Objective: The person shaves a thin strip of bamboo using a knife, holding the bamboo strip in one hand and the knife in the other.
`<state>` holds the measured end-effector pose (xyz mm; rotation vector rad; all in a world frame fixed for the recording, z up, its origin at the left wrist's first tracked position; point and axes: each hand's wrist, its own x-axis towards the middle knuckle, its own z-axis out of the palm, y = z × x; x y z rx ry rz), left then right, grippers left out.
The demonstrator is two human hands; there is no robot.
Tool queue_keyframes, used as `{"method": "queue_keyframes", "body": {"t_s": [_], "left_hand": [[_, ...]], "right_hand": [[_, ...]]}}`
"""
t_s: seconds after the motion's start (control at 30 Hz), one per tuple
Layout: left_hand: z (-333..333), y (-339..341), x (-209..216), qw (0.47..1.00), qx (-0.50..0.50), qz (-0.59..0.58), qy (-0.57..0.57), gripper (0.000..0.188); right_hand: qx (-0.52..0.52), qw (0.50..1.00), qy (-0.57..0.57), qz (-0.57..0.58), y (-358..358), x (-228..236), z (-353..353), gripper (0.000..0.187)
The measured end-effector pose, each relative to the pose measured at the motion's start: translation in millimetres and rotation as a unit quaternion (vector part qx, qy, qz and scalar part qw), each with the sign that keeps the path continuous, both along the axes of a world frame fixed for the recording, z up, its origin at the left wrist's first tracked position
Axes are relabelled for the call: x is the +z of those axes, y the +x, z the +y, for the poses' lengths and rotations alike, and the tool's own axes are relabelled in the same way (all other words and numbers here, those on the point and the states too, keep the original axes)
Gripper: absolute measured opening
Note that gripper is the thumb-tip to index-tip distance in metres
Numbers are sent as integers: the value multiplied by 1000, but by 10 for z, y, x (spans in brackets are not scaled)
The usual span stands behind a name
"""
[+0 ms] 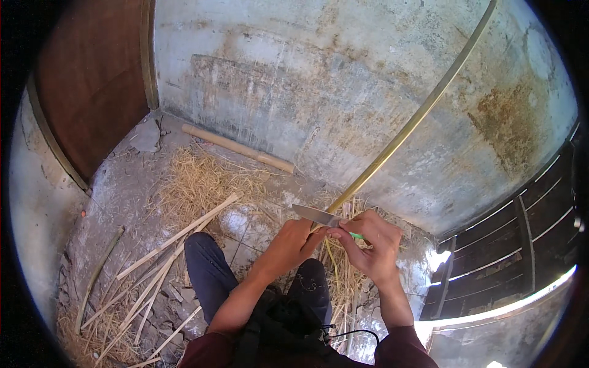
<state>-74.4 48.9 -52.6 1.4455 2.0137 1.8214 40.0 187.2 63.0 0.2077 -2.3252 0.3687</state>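
A knife (315,214) with a broad metal blade and a green handle is gripped in my right hand (372,243), its tip pointing left. The blade lies across the lower end of a long yellow-green strip (414,122), which looks like split bamboo and slants up to the upper right. My left hand (294,242) is closed around that lower end, just below the blade. A thin curled sliver (331,253) hangs beneath, between the two hands. My left fingertips are partly hidden.
Pale split strips (162,265) lie on the floor at my left, near a greenish stick (98,279). A heap of straw-like shavings (199,181) sits ahead, before a thick pole (239,148) by the stained wall (264,80). A brown door (95,80) stands at far left.
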Motion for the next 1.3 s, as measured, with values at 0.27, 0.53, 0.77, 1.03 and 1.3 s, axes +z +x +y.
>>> {"method": "queue_keyframes", "body": {"t_s": [0.27,0.53,0.77,1.03,1.3], "left_hand": [[114,-141,63,999,12,-16,43,24],[482,-554,-198,998,46,-26,27,38],[844,-851,-580,994,108,-6,-24,32],[1121,-1126,-876,992,119,-6,-30,26],[1328,-1281,-1227,991,121,-33,-45,34]], "right_hand": [[-5,999,-53,-1,-164,-94,26,19],[-47,993,-104,-26,-653,-359,327,16],[-88,985,-136,-56,-993,-616,554,20],[-131,978,-132,-92,-1296,-924,848,26],[-136,974,-145,-111,-1447,-1173,1006,26]]}}
